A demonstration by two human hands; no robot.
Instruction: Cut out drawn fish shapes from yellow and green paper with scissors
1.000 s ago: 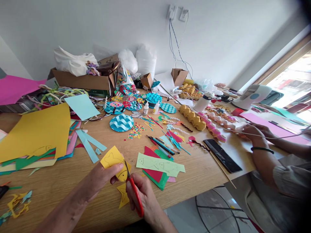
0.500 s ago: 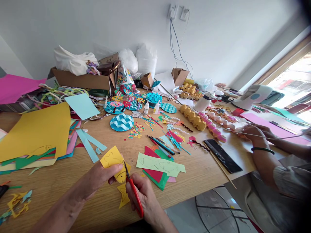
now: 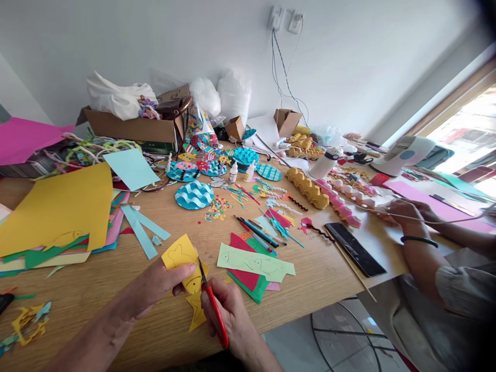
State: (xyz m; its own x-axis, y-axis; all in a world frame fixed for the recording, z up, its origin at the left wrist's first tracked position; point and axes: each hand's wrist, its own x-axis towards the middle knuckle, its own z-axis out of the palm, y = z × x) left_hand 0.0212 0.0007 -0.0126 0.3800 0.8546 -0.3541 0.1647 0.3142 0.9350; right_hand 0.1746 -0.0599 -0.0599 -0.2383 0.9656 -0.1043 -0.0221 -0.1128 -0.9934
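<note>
Our left forearm slants up and to the right from the lower left, its wrist roughly in line with it. Our left hand is closed in a pinch, thumb stretched rightward on top, fingers bent beneath and mostly hidden. Our right forearm rises leftward from the bottom edge. Our right hand is curled in a grip, near the left, back of the hand partly upward.
</note>
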